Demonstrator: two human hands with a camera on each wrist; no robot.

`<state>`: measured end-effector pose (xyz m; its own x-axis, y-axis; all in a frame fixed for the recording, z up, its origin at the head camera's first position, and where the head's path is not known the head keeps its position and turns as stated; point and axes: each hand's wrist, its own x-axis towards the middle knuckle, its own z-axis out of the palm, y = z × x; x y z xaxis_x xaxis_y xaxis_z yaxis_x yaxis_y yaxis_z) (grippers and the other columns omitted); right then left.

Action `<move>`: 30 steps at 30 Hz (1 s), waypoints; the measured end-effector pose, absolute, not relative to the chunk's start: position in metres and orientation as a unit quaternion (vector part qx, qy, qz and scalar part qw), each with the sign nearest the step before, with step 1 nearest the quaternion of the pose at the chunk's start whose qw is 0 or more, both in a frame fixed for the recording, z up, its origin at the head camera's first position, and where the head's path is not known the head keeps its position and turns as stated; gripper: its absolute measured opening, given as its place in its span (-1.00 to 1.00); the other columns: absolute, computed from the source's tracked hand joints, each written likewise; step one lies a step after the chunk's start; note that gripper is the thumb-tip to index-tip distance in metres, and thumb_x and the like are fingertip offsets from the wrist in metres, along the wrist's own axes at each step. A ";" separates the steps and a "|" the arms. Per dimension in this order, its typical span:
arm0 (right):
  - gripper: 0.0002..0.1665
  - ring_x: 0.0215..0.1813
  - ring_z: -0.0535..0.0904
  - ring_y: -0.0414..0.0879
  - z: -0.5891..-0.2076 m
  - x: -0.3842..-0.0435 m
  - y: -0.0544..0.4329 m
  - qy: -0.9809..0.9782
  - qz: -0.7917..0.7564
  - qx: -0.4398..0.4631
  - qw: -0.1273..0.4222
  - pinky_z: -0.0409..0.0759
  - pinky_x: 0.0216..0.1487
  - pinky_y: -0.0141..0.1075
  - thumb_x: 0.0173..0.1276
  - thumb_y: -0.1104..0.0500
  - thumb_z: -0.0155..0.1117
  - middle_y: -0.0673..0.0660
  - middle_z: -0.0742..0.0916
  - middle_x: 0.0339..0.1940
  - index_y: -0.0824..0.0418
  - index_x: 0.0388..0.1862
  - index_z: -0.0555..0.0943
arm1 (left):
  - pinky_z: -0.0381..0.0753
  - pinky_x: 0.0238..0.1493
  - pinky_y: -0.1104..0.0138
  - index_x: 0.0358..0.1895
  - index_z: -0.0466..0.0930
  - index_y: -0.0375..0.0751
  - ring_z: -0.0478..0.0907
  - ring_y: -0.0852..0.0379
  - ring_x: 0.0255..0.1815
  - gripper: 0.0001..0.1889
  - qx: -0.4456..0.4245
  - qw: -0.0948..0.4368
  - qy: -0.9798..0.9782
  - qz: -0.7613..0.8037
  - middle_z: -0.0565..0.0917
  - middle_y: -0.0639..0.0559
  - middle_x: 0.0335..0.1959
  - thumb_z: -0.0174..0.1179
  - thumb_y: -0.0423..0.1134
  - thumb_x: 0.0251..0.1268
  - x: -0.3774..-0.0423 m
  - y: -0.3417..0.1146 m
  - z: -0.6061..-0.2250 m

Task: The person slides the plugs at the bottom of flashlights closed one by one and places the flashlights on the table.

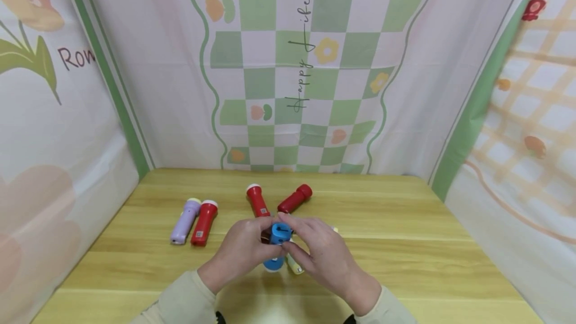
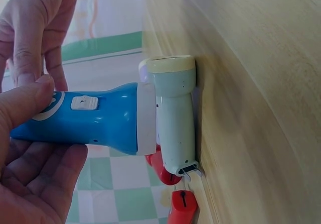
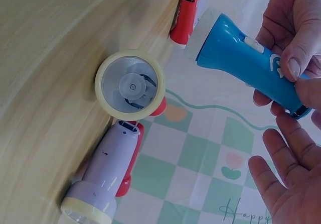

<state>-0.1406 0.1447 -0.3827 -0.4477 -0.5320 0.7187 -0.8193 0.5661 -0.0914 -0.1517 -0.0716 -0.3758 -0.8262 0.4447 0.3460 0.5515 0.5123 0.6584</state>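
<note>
A blue flashlight [image 2: 100,118] with a white rim and a white sliding switch is held over the table, its lens end pointing down. My left hand [image 1: 245,244] grips its body, thumb on one side and fingers on the other. At the tail end, which shows a dark slot in the head view, my right hand [image 1: 321,249] pinches with thumb and forefinger, its other fingers spread in the right wrist view. Close by the lens end stands a pale green flashlight [image 2: 175,113] on the table, with two metal prongs out of its tail.
A lavender flashlight [image 3: 108,156] lies near the green one, mostly behind my right hand in the head view. Beyond my hands are two red flashlights, one upright-leaning in view [image 1: 256,200] and one slanted [image 1: 294,199]. Farther left, another lavender flashlight [image 1: 185,221] lies beside a red one [image 1: 204,224].
</note>
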 end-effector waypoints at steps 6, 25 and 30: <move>-0.23 -0.01 0.74 -0.12 -0.383 -0.141 0.146 -0.818 0.220 0.411 0.336 0.75 -0.03 -0.23 0.37 0.07 0.51 0.00 0.79 0.07 0.11 0.51 0.47 | 0.74 -0.08 0.40 0.08 0.72 0.03 0.75 0.30 -0.16 -0.64 -0.284 0.065 -0.867 -0.404 0.81 0.20 -0.13 0.51 -0.05 0.25 -0.153 -0.073 -0.377; -0.21 -0.07 0.73 -0.14 -0.386 -0.142 0.147 -0.813 0.214 0.415 0.348 0.75 -0.04 -0.22 0.35 0.02 0.52 0.00 0.79 0.05 0.19 0.49 0.49 | 0.66 -0.21 0.42 0.15 0.70 0.05 0.62 0.28 -0.26 -0.61 -0.262 0.066 -0.876 -0.400 0.75 0.26 -0.11 0.49 -0.09 0.27 -0.155 -0.075 -0.376; -0.17 -0.06 0.73 -0.13 -0.387 -0.142 0.147 -0.814 0.215 0.413 0.347 0.74 -0.05 -0.23 0.31 0.07 0.56 0.01 0.79 0.06 0.17 0.51 0.47 | 0.70 -0.16 0.43 0.14 0.69 0.04 0.66 0.22 -0.14 -0.63 -0.258 0.055 -0.870 -0.417 0.74 0.21 -0.05 0.49 -0.16 0.28 -0.155 -0.075 -0.378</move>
<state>-0.1422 0.1467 -0.3867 -0.4177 -0.5230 0.7430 -0.8218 0.5663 -0.0634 -0.1553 -0.0752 -0.3776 -0.8610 0.4023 0.3113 0.4947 0.5200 0.6963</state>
